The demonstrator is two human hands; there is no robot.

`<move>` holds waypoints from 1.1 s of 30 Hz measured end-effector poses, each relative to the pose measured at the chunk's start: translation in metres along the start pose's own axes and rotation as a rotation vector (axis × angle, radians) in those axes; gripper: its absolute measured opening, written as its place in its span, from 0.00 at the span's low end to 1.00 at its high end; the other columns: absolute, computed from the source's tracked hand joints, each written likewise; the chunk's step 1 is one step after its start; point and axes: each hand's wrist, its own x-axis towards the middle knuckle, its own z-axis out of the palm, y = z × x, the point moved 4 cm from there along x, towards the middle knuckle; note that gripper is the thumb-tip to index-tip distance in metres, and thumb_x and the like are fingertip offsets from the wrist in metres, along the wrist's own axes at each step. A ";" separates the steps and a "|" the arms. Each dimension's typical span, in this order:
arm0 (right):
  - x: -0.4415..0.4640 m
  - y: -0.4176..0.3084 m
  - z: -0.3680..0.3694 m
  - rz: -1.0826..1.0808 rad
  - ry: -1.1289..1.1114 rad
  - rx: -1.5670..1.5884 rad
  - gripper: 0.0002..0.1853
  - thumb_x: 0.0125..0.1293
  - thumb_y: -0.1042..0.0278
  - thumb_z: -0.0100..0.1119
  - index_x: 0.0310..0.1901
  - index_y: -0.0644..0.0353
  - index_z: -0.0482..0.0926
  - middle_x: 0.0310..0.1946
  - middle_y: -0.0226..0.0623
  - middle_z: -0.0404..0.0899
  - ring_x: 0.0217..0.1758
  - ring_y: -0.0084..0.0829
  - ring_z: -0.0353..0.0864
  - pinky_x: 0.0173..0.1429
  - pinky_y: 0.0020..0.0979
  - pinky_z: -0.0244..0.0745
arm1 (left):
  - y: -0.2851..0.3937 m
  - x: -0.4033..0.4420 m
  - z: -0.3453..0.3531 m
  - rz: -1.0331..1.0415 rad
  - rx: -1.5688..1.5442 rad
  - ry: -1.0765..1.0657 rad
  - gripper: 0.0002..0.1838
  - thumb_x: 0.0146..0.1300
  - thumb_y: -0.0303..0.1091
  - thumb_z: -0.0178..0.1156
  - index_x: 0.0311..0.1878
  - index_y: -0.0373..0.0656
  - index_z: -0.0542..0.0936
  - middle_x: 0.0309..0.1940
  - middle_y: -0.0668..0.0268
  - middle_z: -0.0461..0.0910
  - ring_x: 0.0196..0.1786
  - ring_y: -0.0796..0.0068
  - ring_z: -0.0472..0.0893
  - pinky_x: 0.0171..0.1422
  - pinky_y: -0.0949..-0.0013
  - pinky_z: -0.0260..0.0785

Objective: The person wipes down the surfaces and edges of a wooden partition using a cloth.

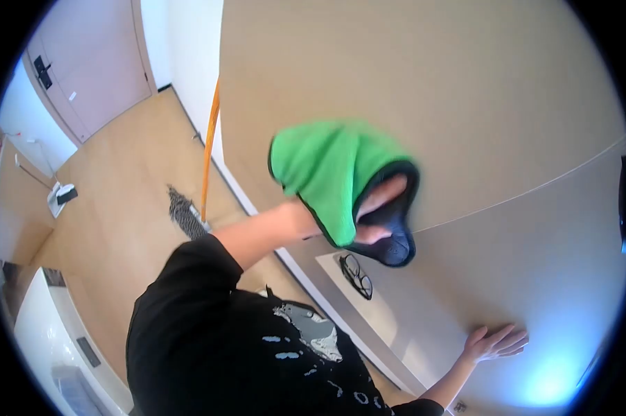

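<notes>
My left hand (375, 232) is closed on a green cloth (327, 163) with a black edge and a dark underside. The cloth drapes over the hand and wrist, so only part of the fingers shows, and it is slightly blurred. Behind it spreads a broad beige panel (424, 76); whether the cloth touches it, I cannot tell. My right hand (496, 343) lies flat on a grey-beige surface (479, 270), fingers spread, holding nothing. Black-framed glasses (356, 276) rest near that surface's edge, below the cloth.
To the left, a mop (187, 213) with an orange handle (210, 149) leans by the panel's edge. A dustpan (62, 195) stands on the wood floor (119, 201). Farther off are a door (94, 62) and a glossy white fixture (53, 333). Bluish light glows at lower right.
</notes>
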 end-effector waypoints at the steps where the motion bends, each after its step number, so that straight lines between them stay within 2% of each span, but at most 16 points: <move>1: -0.002 0.002 0.001 0.003 0.000 0.002 0.34 0.77 0.41 0.33 0.76 0.53 0.56 0.77 0.54 0.51 0.79 0.60 0.48 0.77 0.64 0.40 | -0.002 0.032 -0.027 0.051 0.039 0.098 0.40 0.55 0.57 0.64 0.68 0.43 0.73 0.64 0.52 0.70 0.63 0.48 0.70 0.69 0.50 0.60; 3: -0.007 0.002 0.003 0.014 -0.016 0.001 0.34 0.76 0.41 0.34 0.76 0.52 0.56 0.77 0.54 0.51 0.79 0.61 0.48 0.76 0.66 0.41 | -0.012 0.083 -0.073 0.205 0.370 0.356 0.42 0.58 0.58 0.61 0.71 0.43 0.69 0.65 0.51 0.70 0.64 0.49 0.69 0.68 0.51 0.62; 4: -0.010 0.001 0.003 0.021 -0.024 0.001 0.34 0.76 0.42 0.34 0.76 0.52 0.56 0.76 0.54 0.51 0.79 0.61 0.48 0.76 0.67 0.42 | -0.028 0.106 -0.090 0.130 0.426 0.380 0.42 0.59 0.58 0.59 0.72 0.43 0.67 0.66 0.51 0.69 0.66 0.48 0.68 0.69 0.50 0.62; 7: -0.011 0.001 0.001 0.022 -0.031 0.009 0.33 0.76 0.43 0.35 0.76 0.52 0.56 0.76 0.55 0.51 0.78 0.63 0.49 0.75 0.69 0.43 | -0.108 0.146 -0.143 -0.280 -0.021 0.417 0.41 0.63 0.55 0.54 0.75 0.42 0.61 0.72 0.50 0.62 0.72 0.46 0.63 0.72 0.51 0.58; 9: -0.015 0.002 0.001 0.032 -0.034 0.007 0.33 0.76 0.43 0.35 0.76 0.51 0.56 0.76 0.55 0.51 0.78 0.64 0.49 0.74 0.70 0.44 | -0.151 0.153 -0.177 -0.195 0.199 0.630 0.39 0.66 0.50 0.54 0.76 0.41 0.58 0.76 0.49 0.56 0.75 0.47 0.60 0.75 0.52 0.54; 12: -0.016 0.002 0.004 0.053 -0.026 0.015 0.32 0.76 0.44 0.35 0.76 0.51 0.56 0.76 0.56 0.52 0.77 0.65 0.49 0.74 0.71 0.45 | -0.222 0.118 -0.165 -0.225 0.306 0.619 0.39 0.68 0.45 0.55 0.77 0.41 0.55 0.77 0.50 0.52 0.78 0.49 0.54 0.78 0.49 0.47; 14: -0.017 0.000 0.004 0.048 0.002 0.022 0.33 0.75 0.44 0.38 0.75 0.53 0.58 0.75 0.56 0.54 0.78 0.64 0.50 0.76 0.68 0.43 | -0.193 0.088 -0.126 -0.210 0.570 0.568 0.40 0.68 0.43 0.55 0.78 0.41 0.52 0.79 0.50 0.49 0.80 0.50 0.50 0.80 0.45 0.42; 15: -0.018 -0.002 0.006 0.058 -0.007 0.021 0.33 0.75 0.44 0.37 0.75 0.53 0.58 0.75 0.56 0.54 0.78 0.63 0.50 0.76 0.68 0.43 | -0.124 0.082 -0.105 -0.322 0.519 0.501 0.40 0.70 0.42 0.53 0.78 0.36 0.50 0.79 0.49 0.46 0.81 0.50 0.48 0.79 0.40 0.39; 18: -0.016 -0.001 0.000 0.037 -0.026 -0.016 0.32 0.74 0.45 0.37 0.74 0.53 0.58 0.75 0.55 0.54 0.77 0.63 0.51 0.75 0.68 0.46 | -0.040 0.058 -0.052 -0.079 0.432 0.338 0.57 0.56 0.69 0.58 0.75 0.31 0.54 0.76 0.37 0.44 0.78 0.29 0.42 0.77 0.32 0.33; 20: -0.016 0.001 0.004 0.034 -0.016 -0.016 0.32 0.75 0.45 0.36 0.74 0.53 0.58 0.75 0.54 0.55 0.77 0.63 0.51 0.75 0.68 0.46 | 0.001 0.057 -0.029 -0.143 0.317 0.116 0.53 0.54 0.69 0.59 0.72 0.37 0.62 0.71 0.37 0.55 0.69 0.30 0.60 0.73 0.33 0.47; 21: -0.018 0.000 0.005 0.039 -0.001 -0.009 0.32 0.75 0.45 0.36 0.74 0.53 0.58 0.75 0.54 0.55 0.77 0.63 0.51 0.75 0.68 0.46 | 0.026 0.074 -0.039 0.070 0.428 0.121 0.50 0.54 0.68 0.59 0.72 0.42 0.65 0.67 0.38 0.63 0.65 0.31 0.64 0.70 0.34 0.52; 23: -0.021 0.000 0.006 0.054 -0.015 -0.002 0.33 0.74 0.43 0.36 0.75 0.51 0.57 0.76 0.54 0.53 0.77 0.64 0.51 0.73 0.72 0.47 | 0.034 0.106 -0.045 0.127 0.266 -0.032 0.52 0.53 0.72 0.59 0.69 0.36 0.69 0.73 0.33 0.52 0.73 0.27 0.54 0.74 0.34 0.46; 25: -0.023 -0.001 0.005 0.065 -0.018 0.000 0.33 0.74 0.43 0.35 0.75 0.51 0.57 0.75 0.54 0.53 0.77 0.64 0.51 0.73 0.72 0.47 | 0.040 0.141 -0.083 0.164 0.386 0.013 0.51 0.55 0.70 0.59 0.73 0.40 0.65 0.74 0.36 0.52 0.76 0.31 0.51 0.75 0.36 0.45; 29: -0.033 0.001 0.008 0.082 -0.037 0.005 0.32 0.74 0.43 0.35 0.75 0.49 0.58 0.75 0.53 0.54 0.77 0.65 0.51 0.73 0.72 0.45 | -0.030 0.229 -0.134 0.243 0.119 0.497 0.41 0.68 0.58 0.52 0.76 0.42 0.58 0.78 0.47 0.49 0.81 0.50 0.46 0.82 0.52 0.38; 30: -0.031 -0.001 0.007 0.067 -0.039 -0.009 0.32 0.74 0.43 0.35 0.73 0.53 0.60 0.75 0.54 0.53 0.78 0.63 0.50 0.75 0.69 0.44 | -0.056 0.247 -0.157 0.098 0.118 0.501 0.38 0.70 0.56 0.49 0.76 0.41 0.59 0.78 0.49 0.49 0.81 0.52 0.46 0.82 0.56 0.37; 33: -0.032 -0.001 0.007 0.080 -0.033 -0.003 0.33 0.73 0.43 0.35 0.75 0.49 0.57 0.75 0.53 0.54 0.77 0.66 0.50 0.73 0.73 0.45 | -0.187 0.258 -0.230 -0.123 0.330 0.728 0.33 0.73 0.57 0.42 0.77 0.55 0.58 0.76 0.52 0.57 0.73 0.48 0.64 0.76 0.57 0.55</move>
